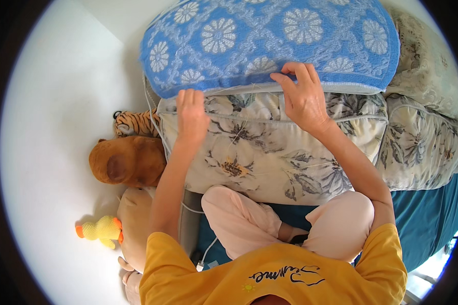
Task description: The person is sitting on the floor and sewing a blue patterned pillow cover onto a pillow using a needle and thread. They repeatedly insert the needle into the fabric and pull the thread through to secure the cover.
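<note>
A blue towel [267, 49] with white flower patterns lies over a cushion-like bulk before me. My left hand [192, 116], slightly blurred, has its fingers curled at the towel's lower left edge; its thumb is hidden. Farther right, my right hand [305, 97] is raised at the towel's lower edge, thumb and forefinger close together; whether they pinch something is too small to tell. Pale thin thread [245, 124] runs between the hands along the edge, then loops down over the floral cushion [267, 160]. Another stretch of thread crosses towards my right forearm.
Plush toys line the left side: a tiger [131, 122], a brown animal [128, 160], a beige one [135, 225] and a yellow duck [101, 230]. A white cable [210, 248] passes by my crossed legs. More patterned cushions [420, 141] stand at right above a teal sheet [427, 221].
</note>
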Demonstrator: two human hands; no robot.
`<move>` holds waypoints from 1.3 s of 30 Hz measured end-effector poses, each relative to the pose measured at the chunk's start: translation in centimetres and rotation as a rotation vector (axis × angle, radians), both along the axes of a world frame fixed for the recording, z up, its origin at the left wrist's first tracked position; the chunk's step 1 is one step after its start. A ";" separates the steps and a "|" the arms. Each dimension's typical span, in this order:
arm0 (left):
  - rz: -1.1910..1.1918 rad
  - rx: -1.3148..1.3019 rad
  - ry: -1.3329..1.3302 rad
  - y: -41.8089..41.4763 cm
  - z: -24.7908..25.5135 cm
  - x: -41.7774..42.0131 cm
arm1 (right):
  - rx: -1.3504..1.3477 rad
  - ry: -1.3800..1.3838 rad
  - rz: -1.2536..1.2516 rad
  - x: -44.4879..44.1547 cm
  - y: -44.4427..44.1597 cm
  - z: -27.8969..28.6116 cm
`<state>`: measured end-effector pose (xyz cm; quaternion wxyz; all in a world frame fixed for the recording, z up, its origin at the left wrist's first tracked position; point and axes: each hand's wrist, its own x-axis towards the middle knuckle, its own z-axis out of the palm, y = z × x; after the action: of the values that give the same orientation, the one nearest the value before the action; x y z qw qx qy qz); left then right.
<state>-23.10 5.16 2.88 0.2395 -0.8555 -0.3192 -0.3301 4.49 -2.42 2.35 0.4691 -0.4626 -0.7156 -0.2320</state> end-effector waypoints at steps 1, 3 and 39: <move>0.018 0.008 -0.008 -0.3 0.2 -1.1 | 0.004 0.010 -0.005 -0.1 0.0 0.0; 0.068 0.039 -0.018 -1.4 0.6 -3.9 | 0.013 0.034 0.038 -0.6 0.0 0.2; -0.124 -1.045 -1.241 -10.4 -0.1 -2.1 | -1.170 0.739 0.716 -1.9 -11.1 3.2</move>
<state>-25.21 -5.22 2.78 -0.4302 -0.5340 -0.4585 -0.5653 2.63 -13.49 5.55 0.4032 -0.4230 -0.6245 0.5181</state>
